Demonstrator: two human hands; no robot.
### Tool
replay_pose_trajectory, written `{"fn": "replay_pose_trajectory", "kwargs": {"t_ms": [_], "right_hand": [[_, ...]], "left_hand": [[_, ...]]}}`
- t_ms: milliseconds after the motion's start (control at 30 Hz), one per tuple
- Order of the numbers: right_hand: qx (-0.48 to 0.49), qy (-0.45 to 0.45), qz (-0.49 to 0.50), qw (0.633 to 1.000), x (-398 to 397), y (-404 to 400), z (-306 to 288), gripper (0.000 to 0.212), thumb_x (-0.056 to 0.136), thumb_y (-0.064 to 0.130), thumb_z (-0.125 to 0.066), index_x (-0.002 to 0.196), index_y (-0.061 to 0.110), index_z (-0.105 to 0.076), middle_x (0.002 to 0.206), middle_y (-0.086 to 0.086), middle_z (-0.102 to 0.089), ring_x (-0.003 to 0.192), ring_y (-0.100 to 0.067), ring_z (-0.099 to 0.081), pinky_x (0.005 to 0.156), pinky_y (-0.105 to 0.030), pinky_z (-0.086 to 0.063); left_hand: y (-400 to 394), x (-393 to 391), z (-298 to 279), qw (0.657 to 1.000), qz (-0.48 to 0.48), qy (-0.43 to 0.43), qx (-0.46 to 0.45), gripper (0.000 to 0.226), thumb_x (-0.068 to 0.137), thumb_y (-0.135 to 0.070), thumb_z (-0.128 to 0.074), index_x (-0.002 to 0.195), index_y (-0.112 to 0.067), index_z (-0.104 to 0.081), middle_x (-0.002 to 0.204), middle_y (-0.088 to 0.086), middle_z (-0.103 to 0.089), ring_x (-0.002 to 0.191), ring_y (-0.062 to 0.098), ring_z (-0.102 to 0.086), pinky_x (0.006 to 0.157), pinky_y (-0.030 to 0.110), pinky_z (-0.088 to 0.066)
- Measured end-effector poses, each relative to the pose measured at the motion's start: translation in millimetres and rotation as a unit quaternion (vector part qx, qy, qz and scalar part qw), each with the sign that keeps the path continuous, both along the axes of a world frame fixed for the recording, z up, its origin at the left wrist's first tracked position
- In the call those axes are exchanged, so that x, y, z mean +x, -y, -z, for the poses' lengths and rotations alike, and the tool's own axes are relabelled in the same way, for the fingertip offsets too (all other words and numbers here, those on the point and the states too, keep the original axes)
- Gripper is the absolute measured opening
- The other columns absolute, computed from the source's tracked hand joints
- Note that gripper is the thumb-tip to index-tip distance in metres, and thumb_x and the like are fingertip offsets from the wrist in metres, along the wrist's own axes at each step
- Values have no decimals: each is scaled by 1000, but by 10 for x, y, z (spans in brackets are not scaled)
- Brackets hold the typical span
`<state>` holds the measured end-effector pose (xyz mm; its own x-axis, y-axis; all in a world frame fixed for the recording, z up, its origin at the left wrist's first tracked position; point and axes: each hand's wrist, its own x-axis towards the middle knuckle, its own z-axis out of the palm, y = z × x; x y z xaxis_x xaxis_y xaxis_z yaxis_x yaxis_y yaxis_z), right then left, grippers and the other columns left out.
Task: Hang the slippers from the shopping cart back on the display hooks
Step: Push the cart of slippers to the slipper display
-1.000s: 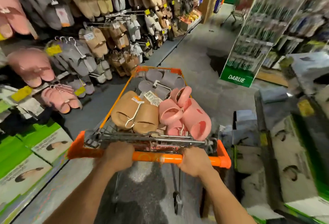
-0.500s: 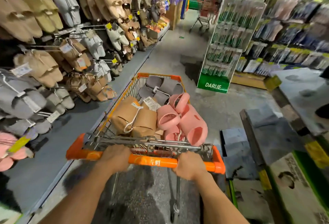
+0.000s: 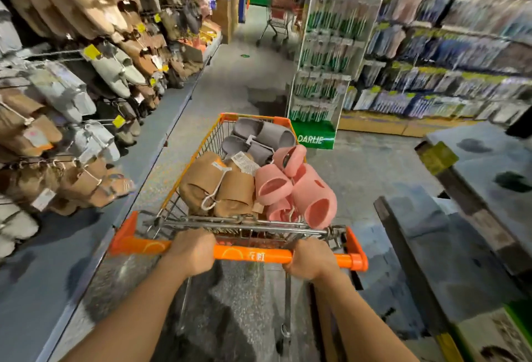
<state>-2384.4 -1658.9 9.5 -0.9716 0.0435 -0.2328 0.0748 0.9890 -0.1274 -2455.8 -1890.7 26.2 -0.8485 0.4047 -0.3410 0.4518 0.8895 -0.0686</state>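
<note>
**Gripping the cart handle, slippers aboard**

Both hands curl round the orange handle [image 3: 253, 255]: left hand [image 3: 191, 252], right hand [image 3: 309, 259]. Just beyond them the shopping cart [image 3: 201, 148] holds three colours of slippers: tan pair [image 3: 218, 186] nearest the left hand, pink slippers [image 3: 299, 189] ahead of the right, grey pair [image 3: 259, 137] farthest. Slipper display hooks [image 3: 86, 79] line the aisle left of the left hand; speckled grey floor [image 3: 230, 85] ahead.

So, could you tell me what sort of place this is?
Most likely a shop aisle: the left hand and right hand grip a shopping cart, hanging slippers line one side, and a Darlie stand is ahead.
</note>
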Motion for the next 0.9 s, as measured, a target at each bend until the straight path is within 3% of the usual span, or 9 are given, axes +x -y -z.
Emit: {"fn": "replay_pose_trajectory", "kwargs": {"t_ms": [133,367,467,633,900], "right_hand": [[-15,1,32,999,-476,-228,-9,33,69,42,-48,88,19,-62,87,-5,-68,80,-28,-64,67,-32,-49],[-9,17,29,999,-1040,-653,-110,16,77,36,-55,78,20,-57,89,-9,-67,82,-33,-63,67,-33,-46],[0,27,34,999,-1231,-880,-92,16,77,37,-54,71,22,-51,85,-7,-68,79,-30,-63,63,-30,-43],[3,28,34,999,-1494,-1237,15,26,72,42,-49,75,17,-59,79,-5,-67,74,-28,-63,61,-31,-47],[-2,17,30,999,-1685,-1471,9,19,72,37,-52,65,20,-54,69,-1,-64,66,-23,-61,57,-29,-46]], "left_hand": [[-286,-585,0,999,28,4,-16,18,82,-15,-51,93,-19,-64,91,3,-65,88,21,-64,76,32,-49],[-764,-1283,78,998,54,5,-32,26,82,-18,-52,106,-19,-63,111,6,-65,105,26,-60,87,36,-47],[-982,-1444,70,998,54,13,-24,25,82,-16,-51,103,-18,-64,109,7,-65,104,26,-61,86,35,-47],[-1291,-1654,76,998,53,10,-22,27,82,-14,-50,105,-16,-64,109,8,-64,105,26,-60,88,37,-46],[-1500,-1845,68,998,57,14,-11,21,83,-21,-52,100,-19,-63,104,5,-64,99,25,-61,84,36,-48]]}}
